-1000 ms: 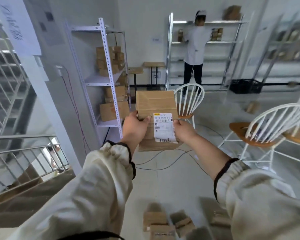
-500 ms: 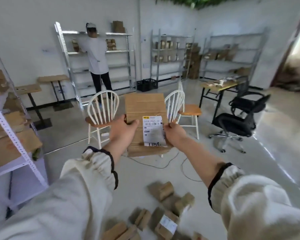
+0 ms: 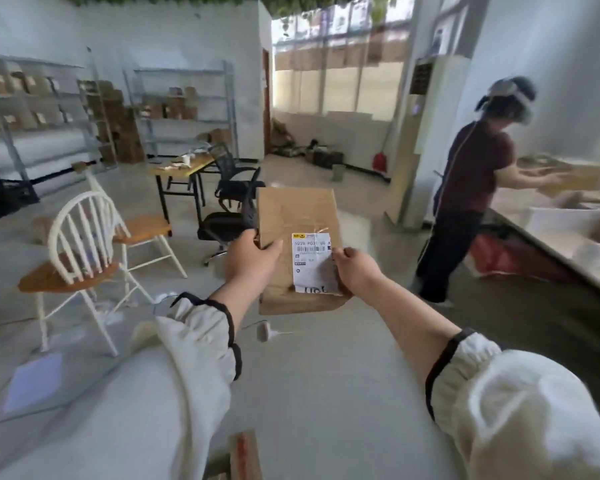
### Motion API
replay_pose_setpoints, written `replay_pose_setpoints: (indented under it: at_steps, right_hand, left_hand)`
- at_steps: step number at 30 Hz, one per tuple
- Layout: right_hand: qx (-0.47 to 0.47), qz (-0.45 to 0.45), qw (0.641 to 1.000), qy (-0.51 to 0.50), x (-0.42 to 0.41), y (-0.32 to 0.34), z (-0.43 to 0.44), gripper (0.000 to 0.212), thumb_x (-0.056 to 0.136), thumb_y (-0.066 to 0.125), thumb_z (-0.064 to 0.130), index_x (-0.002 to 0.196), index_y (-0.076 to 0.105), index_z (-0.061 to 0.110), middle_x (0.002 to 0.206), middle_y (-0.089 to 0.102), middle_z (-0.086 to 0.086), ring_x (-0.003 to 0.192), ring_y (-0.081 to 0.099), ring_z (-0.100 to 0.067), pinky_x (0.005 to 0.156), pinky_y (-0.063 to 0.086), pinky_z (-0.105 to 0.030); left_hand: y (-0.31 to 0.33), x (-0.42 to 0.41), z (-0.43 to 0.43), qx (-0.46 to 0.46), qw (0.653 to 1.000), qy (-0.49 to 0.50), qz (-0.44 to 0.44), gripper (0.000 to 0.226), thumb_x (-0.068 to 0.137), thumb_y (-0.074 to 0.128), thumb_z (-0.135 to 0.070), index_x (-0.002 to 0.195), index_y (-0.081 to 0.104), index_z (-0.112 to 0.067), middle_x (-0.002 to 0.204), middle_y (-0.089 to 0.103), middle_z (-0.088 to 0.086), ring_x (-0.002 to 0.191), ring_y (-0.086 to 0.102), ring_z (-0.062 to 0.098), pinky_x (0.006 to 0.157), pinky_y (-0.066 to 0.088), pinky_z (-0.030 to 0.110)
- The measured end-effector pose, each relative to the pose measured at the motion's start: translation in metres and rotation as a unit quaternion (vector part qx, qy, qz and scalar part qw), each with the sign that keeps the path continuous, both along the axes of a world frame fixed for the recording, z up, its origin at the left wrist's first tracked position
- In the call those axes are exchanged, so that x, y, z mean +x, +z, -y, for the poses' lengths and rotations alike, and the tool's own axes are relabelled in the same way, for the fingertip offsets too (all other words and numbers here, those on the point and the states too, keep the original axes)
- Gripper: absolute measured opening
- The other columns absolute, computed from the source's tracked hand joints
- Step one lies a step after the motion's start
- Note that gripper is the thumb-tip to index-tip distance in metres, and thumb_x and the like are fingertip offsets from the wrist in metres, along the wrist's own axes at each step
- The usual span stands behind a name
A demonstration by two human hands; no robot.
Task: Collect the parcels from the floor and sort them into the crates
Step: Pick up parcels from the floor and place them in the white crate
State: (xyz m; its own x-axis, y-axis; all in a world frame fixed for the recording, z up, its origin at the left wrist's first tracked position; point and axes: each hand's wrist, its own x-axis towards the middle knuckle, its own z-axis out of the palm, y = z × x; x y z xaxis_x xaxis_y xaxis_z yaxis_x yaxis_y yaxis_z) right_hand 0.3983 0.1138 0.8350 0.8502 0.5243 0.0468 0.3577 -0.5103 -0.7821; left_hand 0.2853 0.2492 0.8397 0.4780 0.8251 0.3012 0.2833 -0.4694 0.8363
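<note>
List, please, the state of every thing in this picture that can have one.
parcel: closed, held in the air, label toward the camera.
left hand: grips the parcel's left edge.
right hand: pinches the parcel's right edge at the label.
white chair: upright.
office chair: upright.

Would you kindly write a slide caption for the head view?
Left hand and right hand hold a labelled parcel before the camera; a white chair stands left, another person works right.

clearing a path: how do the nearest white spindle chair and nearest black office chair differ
The white spindle chair has a wooden seat on four legs; the black office chair a dark seat on a wheeled base. The white one stands nearer than the black. Both are unoccupied.
</note>
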Motion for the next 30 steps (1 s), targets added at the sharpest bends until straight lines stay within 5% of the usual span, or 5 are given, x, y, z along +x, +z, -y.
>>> replay_pose_setpoints:
  at_steps: [8, 13, 17, 23, 30]
  right_hand:
    - [-0.026, 0.009, 0.980, -0.195, 0.079, -0.002, 0.235, 0.041, 0.100, 0.033, 0.033, 0.104, 0.063, 0.005, 0.102, 0.065, -0.013, 0.098, 0.059, -0.031, 0.073, 0.040, -0.028]
    - [-0.035, -0.001, 0.955, -0.296, 0.110, 0.003, 0.386, 0.042, 0.100, 0.034, 0.036, 0.113, 0.062, 0.007, 0.107, 0.065, -0.012, 0.098, 0.062, -0.029, 0.087, 0.051, -0.043]
    - [-0.038, 0.009, 0.927, -0.373, 0.126, 0.000, 0.499, 0.038, 0.101, 0.033, 0.034, 0.109, 0.061, 0.011, 0.098, 0.062, -0.006, 0.075, 0.054, -0.015, 0.061, 0.042, -0.026]
    - [-0.059, -0.002, 0.877, -0.476, 0.126, -0.009, 0.628, 0.039, 0.101, 0.032, 0.027, 0.116, 0.060, 0.005, 0.117, 0.061, -0.016, 0.099, 0.055, -0.028, 0.078, 0.039, -0.028]
    - [-0.034, -0.029, 0.797, -0.602, 0.131, -0.027, 0.735, 0.041, 0.102, 0.030, 0.030, 0.120, 0.056, 0.005, 0.117, 0.060, -0.014, 0.085, 0.049, -0.019, 0.065, 0.037, -0.025]
  left_hand:
    - [-0.007, 0.142, 0.202, -0.026, 0.981, -0.194, -0.007, 0.017, 0.080, 0.063, -0.038, 0.086, 0.058, -0.023, 0.081, 0.062, -0.007, 0.078, 0.058, 0.021, 0.065, 0.040, 0.026]
    - [-0.007, 0.215, 0.349, -0.045, 0.951, -0.307, 0.001, 0.019, 0.082, 0.065, -0.033, 0.094, 0.063, -0.018, 0.085, 0.064, -0.004, 0.067, 0.056, 0.011, 0.055, 0.039, 0.021]
    - [-0.013, 0.260, 0.462, -0.079, 0.908, -0.410, 0.014, 0.021, 0.083, 0.066, -0.031, 0.096, 0.062, -0.015, 0.098, 0.068, 0.004, 0.089, 0.063, 0.025, 0.080, 0.053, 0.038]
    - [-0.025, 0.302, 0.599, -0.028, 0.859, -0.511, -0.015, 0.016, 0.084, 0.062, -0.043, 0.087, 0.050, -0.032, 0.082, 0.055, -0.014, 0.080, 0.057, 0.014, 0.066, 0.047, 0.028]
    - [-0.034, 0.355, 0.733, -0.030, 0.759, -0.649, -0.043, 0.020, 0.086, 0.063, -0.040, 0.103, 0.053, -0.032, 0.084, 0.059, -0.013, 0.077, 0.061, 0.010, 0.069, 0.055, 0.032]
